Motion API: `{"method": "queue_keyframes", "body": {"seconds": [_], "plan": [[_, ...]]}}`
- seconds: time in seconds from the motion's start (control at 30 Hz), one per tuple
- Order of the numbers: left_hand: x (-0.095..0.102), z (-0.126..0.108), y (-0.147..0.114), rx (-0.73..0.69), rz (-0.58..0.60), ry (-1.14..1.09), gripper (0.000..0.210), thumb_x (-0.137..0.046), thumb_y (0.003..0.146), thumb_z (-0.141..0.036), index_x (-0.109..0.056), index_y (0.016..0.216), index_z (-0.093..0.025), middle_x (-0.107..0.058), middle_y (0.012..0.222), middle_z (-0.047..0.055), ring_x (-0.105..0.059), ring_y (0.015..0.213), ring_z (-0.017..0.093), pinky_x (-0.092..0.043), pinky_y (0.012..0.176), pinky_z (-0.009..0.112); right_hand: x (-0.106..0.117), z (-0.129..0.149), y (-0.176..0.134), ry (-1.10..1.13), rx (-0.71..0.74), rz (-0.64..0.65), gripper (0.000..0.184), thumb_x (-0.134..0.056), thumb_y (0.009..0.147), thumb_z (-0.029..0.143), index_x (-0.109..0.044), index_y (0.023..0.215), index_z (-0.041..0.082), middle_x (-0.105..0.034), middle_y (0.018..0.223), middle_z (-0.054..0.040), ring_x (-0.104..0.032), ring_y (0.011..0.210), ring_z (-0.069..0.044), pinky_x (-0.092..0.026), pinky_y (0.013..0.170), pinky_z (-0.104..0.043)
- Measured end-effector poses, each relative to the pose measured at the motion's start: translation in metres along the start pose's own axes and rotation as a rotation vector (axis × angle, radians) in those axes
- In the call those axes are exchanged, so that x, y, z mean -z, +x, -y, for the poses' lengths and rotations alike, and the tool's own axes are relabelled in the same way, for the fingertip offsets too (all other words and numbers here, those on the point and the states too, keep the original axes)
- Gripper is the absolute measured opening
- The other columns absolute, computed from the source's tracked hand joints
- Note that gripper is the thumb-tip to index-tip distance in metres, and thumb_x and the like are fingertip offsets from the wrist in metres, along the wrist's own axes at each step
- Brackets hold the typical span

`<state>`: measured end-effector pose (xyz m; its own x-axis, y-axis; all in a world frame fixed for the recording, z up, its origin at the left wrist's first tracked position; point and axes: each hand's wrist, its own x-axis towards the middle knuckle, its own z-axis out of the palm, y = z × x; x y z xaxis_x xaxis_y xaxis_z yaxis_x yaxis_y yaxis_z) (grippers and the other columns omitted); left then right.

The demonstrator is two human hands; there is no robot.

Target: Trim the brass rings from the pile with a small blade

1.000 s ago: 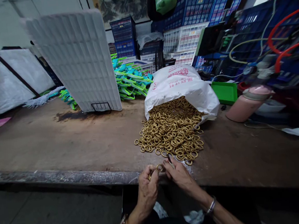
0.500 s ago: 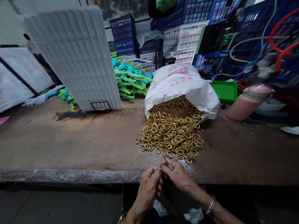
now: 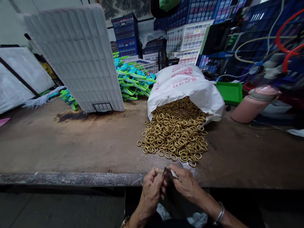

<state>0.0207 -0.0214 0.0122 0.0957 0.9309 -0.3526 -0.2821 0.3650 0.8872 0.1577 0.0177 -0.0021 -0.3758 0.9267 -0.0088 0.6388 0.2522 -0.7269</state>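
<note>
Just off the front edge of the table, my two hands meet almost fingertip to fingertip. My left hand (image 3: 151, 187) is closed in a pinch on a small gold-coloured piece (image 3: 163, 170), mostly hidden by the fingers; it may be one of the rings. In my right hand (image 3: 185, 182), also closed, is a small thin blade-like tool (image 3: 174, 174) with a pale side and a dark tip towards the left fingers. Beyond the hands lies a heap of gold-coloured rings (image 3: 169, 137), spilling from the mouth of a white sack (image 3: 181, 82) with red print.
A tall white ribbed panel (image 3: 76, 60) stands at the left on the wooden table (image 3: 33, 144). Behind it lie green and blue plastic pieces (image 3: 133, 80). To the right are a green tray (image 3: 229, 93) and a pink bottle (image 3: 254, 106). Stacked crates (image 3: 190, 35) fill the back.
My right hand has turned and shifted slightly right, so the tool's pale side now shows and its tip sits lower, by the left fingers. My left hand stays nearly in place.
</note>
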Motion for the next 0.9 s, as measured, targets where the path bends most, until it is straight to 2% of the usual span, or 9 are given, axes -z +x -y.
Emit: {"method": "queue_keyframes", "body": {"seconds": [0.17, 0.3, 0.4, 0.67, 0.8, 0.9], "plan": [[0.001, 0.003, 0.001, -0.059, -0.017, 0.085, 0.036, -0.050, 0.073, -0.053, -0.042, 0.067, -0.018, -0.041, 0.052, -0.007, -0.032, 0.037, 0.004, -0.024, 0.035, 0.016, 0.000, 0.005, -0.003, -0.204, 0.003, 0.071, 0.024, -0.035, 0.062, 0.007, -0.050, 0.073, 0.021, -0.055, 0.059, 0.0006, -0.047, 0.054, -0.012, -0.028, 0.054, -0.022], [0.003, 0.007, 0.003, -0.148, -0.013, 0.129, 0.035, -0.051, 0.074, -0.050, -0.042, 0.065, -0.017, -0.040, 0.052, -0.006, -0.034, 0.041, 0.004, -0.026, 0.040, 0.017, 0.001, 0.004, -0.002, -0.237, 0.036, 0.121, 0.027, -0.035, 0.059, 0.005, -0.049, 0.077, 0.020, -0.055, 0.060, 0.0006, -0.047, 0.055, -0.012, -0.026, 0.054, -0.022], [0.002, 0.008, 0.003, -0.150, -0.004, 0.133, 0.034, -0.051, 0.075, -0.049, -0.042, 0.065, -0.018, -0.039, 0.051, -0.006, -0.033, 0.041, 0.004, -0.026, 0.041, 0.017, 0.002, 0.002, -0.004, -0.261, 0.060, 0.143, 0.028, -0.034, 0.059, 0.006, -0.048, 0.079, 0.020, -0.055, 0.062, 0.0006, -0.047, 0.056, -0.012, -0.025, 0.054, -0.023], [0.004, 0.006, -0.002, -0.176, -0.017, 0.183, 0.036, -0.049, 0.075, -0.051, -0.044, 0.063, -0.018, -0.041, 0.051, -0.006, -0.034, 0.040, 0.005, -0.026, 0.040, 0.017, -0.001, -0.004, -0.007, -0.392, 0.042, 0.096, 0.027, -0.036, 0.063, 0.008, -0.050, 0.085, 0.017, -0.057, 0.063, -0.0015, -0.049, 0.057, -0.014, -0.023, 0.052, -0.024], [-0.001, -0.002, -0.016, -0.152, 0.083, 0.157, 0.034, -0.051, 0.075, -0.049, -0.046, 0.066, -0.017, -0.047, 0.054, -0.004, -0.038, 0.041, 0.005, -0.029, 0.040, 0.017, 0.008, -0.008, 0.000, -0.462, -0.011, 0.061, 0.025, -0.037, 0.068, 0.009, -0.051, 0.087, 0.016, -0.059, 0.065, -0.0031, -0.051, 0.058, -0.014, -0.023, 0.052, -0.024], [-0.005, -0.004, -0.018, -0.053, 0.144, -0.022, 0.032, -0.052, 0.075, -0.048, -0.047, 0.070, -0.017, -0.049, 0.057, -0.004, -0.036, 0.038, 0.004, -0.027, 0.036, 0.016, 0.014, -0.012, 0.008, -0.501, -0.108, -0.013, 0.025, -0.038, 0.069, 0.007, -0.051, 0.087, 0.018, -0.061, 0.066, -0.0027, -0.053, 0.058, -0.014, -0.023, 0.052, -0.024]]}}
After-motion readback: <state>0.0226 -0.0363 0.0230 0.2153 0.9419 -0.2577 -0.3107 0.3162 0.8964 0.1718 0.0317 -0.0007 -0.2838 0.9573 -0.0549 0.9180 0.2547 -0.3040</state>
